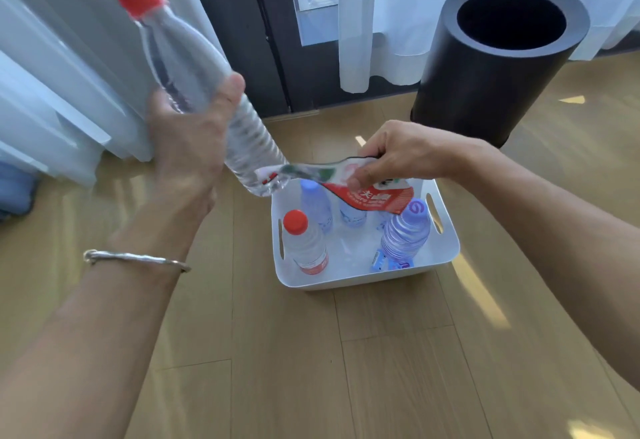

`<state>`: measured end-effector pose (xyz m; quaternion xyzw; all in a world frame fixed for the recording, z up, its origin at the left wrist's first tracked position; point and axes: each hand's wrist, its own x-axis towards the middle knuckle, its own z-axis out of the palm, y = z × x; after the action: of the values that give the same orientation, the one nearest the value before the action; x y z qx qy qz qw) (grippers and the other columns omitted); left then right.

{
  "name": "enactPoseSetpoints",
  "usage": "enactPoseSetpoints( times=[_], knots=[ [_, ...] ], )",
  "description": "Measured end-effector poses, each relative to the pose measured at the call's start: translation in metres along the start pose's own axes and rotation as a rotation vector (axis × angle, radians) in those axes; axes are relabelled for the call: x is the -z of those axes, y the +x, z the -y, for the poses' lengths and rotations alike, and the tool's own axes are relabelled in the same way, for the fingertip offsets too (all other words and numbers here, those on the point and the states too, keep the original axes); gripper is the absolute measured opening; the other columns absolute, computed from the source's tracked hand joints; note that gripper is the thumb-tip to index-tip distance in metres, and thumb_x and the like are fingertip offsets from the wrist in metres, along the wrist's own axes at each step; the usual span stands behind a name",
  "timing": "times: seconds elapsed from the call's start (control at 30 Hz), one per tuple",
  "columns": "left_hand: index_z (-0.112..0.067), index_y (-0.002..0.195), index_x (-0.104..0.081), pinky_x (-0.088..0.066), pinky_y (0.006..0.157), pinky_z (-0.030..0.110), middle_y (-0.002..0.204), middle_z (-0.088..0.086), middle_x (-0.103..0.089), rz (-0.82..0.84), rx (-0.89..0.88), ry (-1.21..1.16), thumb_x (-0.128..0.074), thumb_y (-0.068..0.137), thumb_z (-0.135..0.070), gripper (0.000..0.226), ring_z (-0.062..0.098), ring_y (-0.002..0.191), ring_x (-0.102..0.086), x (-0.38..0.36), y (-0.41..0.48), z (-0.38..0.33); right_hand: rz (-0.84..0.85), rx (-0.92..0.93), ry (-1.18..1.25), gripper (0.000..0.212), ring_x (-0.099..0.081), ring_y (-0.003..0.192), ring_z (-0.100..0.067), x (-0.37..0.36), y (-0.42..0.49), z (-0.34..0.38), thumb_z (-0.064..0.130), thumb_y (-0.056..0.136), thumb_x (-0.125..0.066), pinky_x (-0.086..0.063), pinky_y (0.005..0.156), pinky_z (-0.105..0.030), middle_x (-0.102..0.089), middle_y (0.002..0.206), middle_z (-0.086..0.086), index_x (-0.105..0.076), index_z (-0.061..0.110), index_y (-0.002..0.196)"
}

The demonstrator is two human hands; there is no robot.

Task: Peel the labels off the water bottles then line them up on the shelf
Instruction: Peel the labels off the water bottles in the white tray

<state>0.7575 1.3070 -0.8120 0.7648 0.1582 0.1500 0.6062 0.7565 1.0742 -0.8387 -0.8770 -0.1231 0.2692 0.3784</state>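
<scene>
A bracelet [135, 258] circles the left wrist. On the wooden floor [277, 352], a white basket [346, 281] holds upright water bottles, among them a red-capped bottle [306, 241] and a purple-capped bottle [405, 234]. Above the basket's far-left corner the left hand [187, 148] grips a tilted clear bottle [194, 68] at mid-body, cap uppermost. The right hand [398, 151] pinches a red-and-white label [374, 193], whose other end meets that bottle's base. Beyond stand a black bin [491, 68] and white curtains [356, 23].

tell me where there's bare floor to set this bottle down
Bare wood floor lies on the near side of the white tub, and right of it, toward the black bin. The tub itself is crowded with bottles.
</scene>
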Motion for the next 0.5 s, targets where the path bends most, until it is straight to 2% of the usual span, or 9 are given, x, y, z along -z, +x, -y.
enactPoseSetpoints(
  times=[0.07,0.2,0.33,0.5],
  knots=[
    [-0.031,0.092,-0.046,-0.055,0.09,0.045,0.099,-0.012,-0.062,-0.044,-0.007,-0.078,-0.076,0.056,-0.06,0.055,0.011,0.089,-0.062,0.005,0.006,-0.006,0.009,-0.037,0.014,0.018,-0.067,0.061,-0.004,0.005,-0.004,-0.006,0.038,0.079,-0.075,-0.05,0.062,-0.018,-0.073,0.068,0.009,-0.076,0.021,0.076],
    [-0.032,0.09,-0.044,-0.055,0.09,0.043,0.099,-0.014,-0.061,-0.073,-0.04,-0.122,-0.078,0.061,-0.055,0.05,0.009,0.091,-0.064,0.011,0.009,-0.01,-0.011,-0.128,0.024,0.017,-0.072,0.071,-0.008,0.024,-0.01,-0.022,0.039,0.08,-0.073,-0.051,0.074,-0.023,-0.076,0.076,0.008,-0.076,0.023,0.084],
    [-0.035,0.089,-0.045,-0.052,0.095,0.044,0.097,-0.018,-0.058,0.008,-0.04,-0.094,-0.079,0.069,-0.047,0.041,0.007,0.098,-0.063,0.007,0.001,-0.005,-0.05,-0.236,0.043,0.023,-0.072,0.076,-0.016,0.04,-0.013,-0.045,0.043,0.085,-0.066,-0.053,0.084,-0.032,-0.076,0.081,0.0,-0.073,0.022,0.088],
    [-0.035,0.089,-0.052,-0.054,0.091,0.045,0.081,-0.024,-0.061,0.165,-0.079,-0.069,-0.08,0.073,-0.038,0.033,0.004,0.085,-0.063,-0.011,-0.021,-0.002,-0.207,-0.38,0.021,0.045,-0.069,0.074,-0.019,0.04,-0.019,-0.089,0.057,0.083,-0.06,-0.05,0.069,-0.029,-0.073,0.081,-0.003,-0.073,0.015,0.093]
  ],
)
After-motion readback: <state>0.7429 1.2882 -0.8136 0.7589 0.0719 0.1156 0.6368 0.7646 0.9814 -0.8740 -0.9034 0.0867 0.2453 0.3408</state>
